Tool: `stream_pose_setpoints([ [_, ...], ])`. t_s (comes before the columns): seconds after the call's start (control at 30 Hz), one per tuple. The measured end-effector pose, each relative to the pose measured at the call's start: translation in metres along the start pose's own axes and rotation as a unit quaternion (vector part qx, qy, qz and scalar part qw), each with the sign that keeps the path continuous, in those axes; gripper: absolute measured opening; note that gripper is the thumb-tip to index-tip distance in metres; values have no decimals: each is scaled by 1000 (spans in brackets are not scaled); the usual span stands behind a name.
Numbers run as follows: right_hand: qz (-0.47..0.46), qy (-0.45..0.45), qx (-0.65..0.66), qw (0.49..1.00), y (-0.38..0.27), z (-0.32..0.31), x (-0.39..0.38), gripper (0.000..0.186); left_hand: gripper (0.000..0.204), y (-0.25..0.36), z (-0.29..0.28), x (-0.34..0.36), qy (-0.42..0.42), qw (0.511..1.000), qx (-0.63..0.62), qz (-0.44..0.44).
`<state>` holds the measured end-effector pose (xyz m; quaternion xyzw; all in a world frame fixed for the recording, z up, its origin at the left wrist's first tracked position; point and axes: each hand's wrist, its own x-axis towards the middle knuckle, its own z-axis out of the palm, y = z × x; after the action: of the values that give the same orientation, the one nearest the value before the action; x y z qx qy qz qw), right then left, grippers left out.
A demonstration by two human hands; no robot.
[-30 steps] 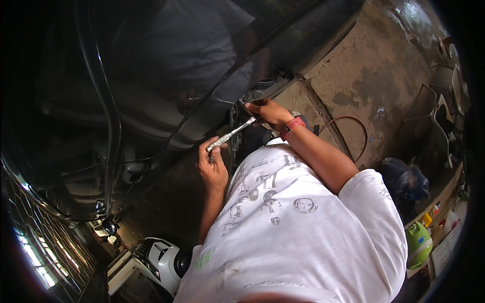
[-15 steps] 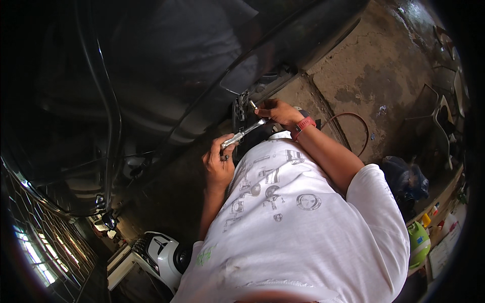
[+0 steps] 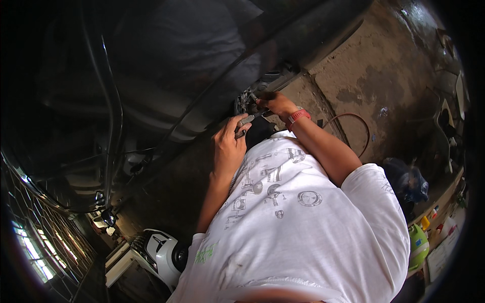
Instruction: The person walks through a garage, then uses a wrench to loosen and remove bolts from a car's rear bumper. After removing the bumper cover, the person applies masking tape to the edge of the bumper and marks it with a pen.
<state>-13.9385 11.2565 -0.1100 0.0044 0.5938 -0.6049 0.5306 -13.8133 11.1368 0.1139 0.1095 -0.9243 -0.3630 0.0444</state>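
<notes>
My left hand (image 3: 228, 146) is closed round a metal ratchet-like tool (image 3: 245, 121), which reaches up and right toward my right hand. My right hand (image 3: 278, 105), with a red watch at the wrist, has its fingers bent together at a dark metal assembly (image 3: 243, 100) along the edge of the glossy black car body (image 3: 146, 86). A small silvery piece shows by those fingertips; what exactly they grip is shadowed and hard to make out.
The stained concrete floor (image 3: 353, 65) holds a curved hose (image 3: 366, 134). At right are chairs (image 3: 447, 126), a dark plastic bundle (image 3: 401, 177) and a green container (image 3: 418, 245). A white vehicle-like object (image 3: 161, 252) and a barred window (image 3: 43, 252) are at lower left.
My left hand has moved up and right with the tool, closer to the metal assembly. My right hand shifted right, then rose slightly back toward the assembly.
</notes>
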Motion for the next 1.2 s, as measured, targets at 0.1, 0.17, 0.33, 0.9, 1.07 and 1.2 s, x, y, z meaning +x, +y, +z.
stream_pose_setpoints([
  [0.1, 21, 3, 36, 999, -2, 0, -4, 40, 19, 3, 1, 7, 3, 1000, 10, 11],
  [0.17, 14, 1, 35, 999, -6, 0, -8, 41, 19, 2, 1, 9, 11, 1000, 16, 10],
  [0.33, -1, 23, 34, 999, -20, 1, -17, 34, 18, -13, -1, 8, 33, 999, 8, -14],
  [0.9, -25, -14, -48, 998, -23, -2, -10, 45, 19, -18, 3, -1, 54, 998, 21, -10],
  [1.07, 33, -28, 90, 995, -20, -4, -3, 52, 17, -19, 4, -1, 67, 997, 35, -20],
  [1.2, 20, -18, -96, 995, -24, -7, -1, 55, 17, -19, 6, -2, 71, 997, 22, -22],
])
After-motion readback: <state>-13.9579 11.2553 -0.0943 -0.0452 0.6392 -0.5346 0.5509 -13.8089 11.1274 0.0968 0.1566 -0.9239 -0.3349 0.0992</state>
